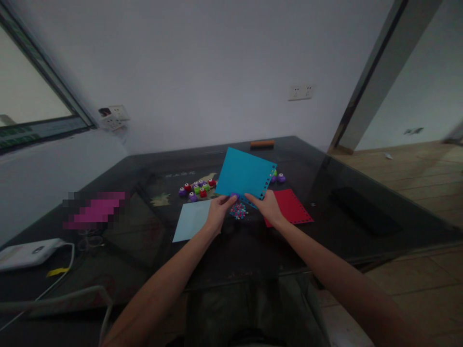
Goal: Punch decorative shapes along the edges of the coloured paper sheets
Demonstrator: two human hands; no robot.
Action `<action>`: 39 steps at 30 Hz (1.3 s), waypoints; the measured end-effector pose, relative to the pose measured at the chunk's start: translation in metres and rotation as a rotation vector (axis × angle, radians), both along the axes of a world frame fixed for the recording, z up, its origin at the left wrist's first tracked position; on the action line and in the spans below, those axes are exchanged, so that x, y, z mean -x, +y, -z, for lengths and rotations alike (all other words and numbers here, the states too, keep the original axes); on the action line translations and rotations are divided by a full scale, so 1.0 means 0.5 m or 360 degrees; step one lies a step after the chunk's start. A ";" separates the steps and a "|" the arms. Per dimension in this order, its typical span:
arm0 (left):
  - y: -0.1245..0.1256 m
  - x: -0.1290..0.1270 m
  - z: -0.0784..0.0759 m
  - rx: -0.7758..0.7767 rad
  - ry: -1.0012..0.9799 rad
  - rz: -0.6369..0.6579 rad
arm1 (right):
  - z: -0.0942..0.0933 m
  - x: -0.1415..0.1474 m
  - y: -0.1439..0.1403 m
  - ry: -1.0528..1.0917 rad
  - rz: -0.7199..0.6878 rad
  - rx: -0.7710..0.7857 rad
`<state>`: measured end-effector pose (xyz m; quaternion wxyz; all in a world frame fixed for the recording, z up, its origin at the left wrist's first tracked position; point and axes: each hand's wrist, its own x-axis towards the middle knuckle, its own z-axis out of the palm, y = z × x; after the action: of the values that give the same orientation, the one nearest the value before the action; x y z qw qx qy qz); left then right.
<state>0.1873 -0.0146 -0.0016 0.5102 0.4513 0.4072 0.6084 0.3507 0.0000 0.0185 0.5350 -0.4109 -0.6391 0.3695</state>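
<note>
Both hands (268, 206) grip a blue card (244, 171), small holes lining its right edge, a purple piece (235, 195) partly hidden at the left thumb (230, 200).

Worktop lettering (180, 174): a short row of pale characters on the dark worktop (253, 258), beyond the left hand (218, 212) and off to its left; 上 seems to stand second and 花 last, the others too blurred to read.
Window strip (21, 136): green marks like characters, far left of the left hand and beyond it; unreadable.
White device (31, 254): a dark oval mark (37, 250) on top, well to the left of the left hand; any print too small to tell.
Worktop's near edge: faint reddish marks (238, 274), nearer the wearer than both hands; illegible.
</note>
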 end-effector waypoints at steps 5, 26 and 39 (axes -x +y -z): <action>-0.003 -0.002 -0.006 0.0031 -0.0044 0.0062 | 0.001 0.001 0.001 0.0034 -0.0022 -0.0035; -0.002 0.000 -0.003 0.0043 -0.0046 0.0112 | 0.012 -0.002 0.010 0.0051 0.0030 -0.0063; -0.003 -0.001 -0.003 -0.0029 0.0066 0.0030 | 0.010 -0.002 0.005 0.0028 0.0014 -0.0052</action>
<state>0.1878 -0.0161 0.0002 0.5034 0.4722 0.4078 0.5977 0.3517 0.0024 0.0137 0.5489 -0.4016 -0.6385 0.3602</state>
